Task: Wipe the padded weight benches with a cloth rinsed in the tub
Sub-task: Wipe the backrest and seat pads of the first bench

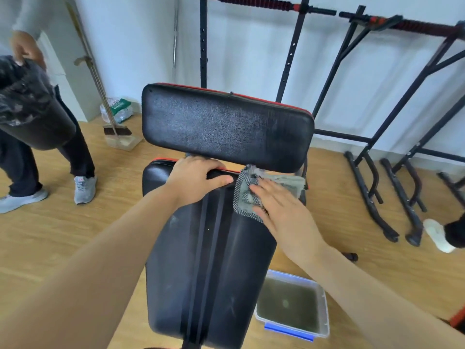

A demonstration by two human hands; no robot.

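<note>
While the floor (75, 238) of pale wood fills the room, 2 black racks (372, 127) with red-wrapped bars stand against the white wall at the back. Near the middle, the bench (201, 273) has a long black pad running away from the camera, with a second pad (226, 127) raised and tilted beyond it, both edged in red. At far left another person (37, 137) in dark trousers holds a bin lined with a black bag (17, 91); a broom (110, 122) leans on the wall behind them. Just right of the bench, on the floor, sits the tub (324, 318), clear plastic with a blue clip, holding murky greenish water. The left hand (196, 180) curls over the far edge of the long pad, gripping it. The right hand (284, 210) lies flat with fingers spread, pressing the grey cloth (245, 197) onto the pad's far right corner, just below the raised pad
</note>
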